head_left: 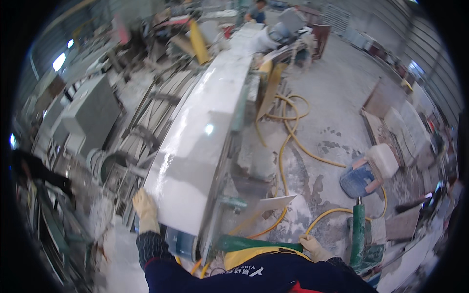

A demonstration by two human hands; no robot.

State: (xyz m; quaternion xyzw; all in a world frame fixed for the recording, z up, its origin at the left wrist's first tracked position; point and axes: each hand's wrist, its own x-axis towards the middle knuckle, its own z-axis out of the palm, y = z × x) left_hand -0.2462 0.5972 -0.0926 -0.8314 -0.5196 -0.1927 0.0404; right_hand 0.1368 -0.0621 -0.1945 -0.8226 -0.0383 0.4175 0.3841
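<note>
A long, glossy white stone slab (190, 161) lies on a narrow conveyor-like machine bed that runs away from me. My left hand (145, 211), in a cream glove, is at the slab's near left corner with its fingers stretched along the edge. Low at my right side, my right hand (316, 248) wears the same kind of glove. Its fingers are curled in beside the yellow apron (261, 255) and the end of a green bar (264, 244); what they hold, if anything, is hidden.
A yellow hose (282, 166) loops over the wet floor at right, towards a blue and white plastic container (359, 178). Near it stands a green post (358, 229). Slatted rollers (156, 110) and stone blocks (93, 110) are at left. Another person (256, 12) is at the far end.
</note>
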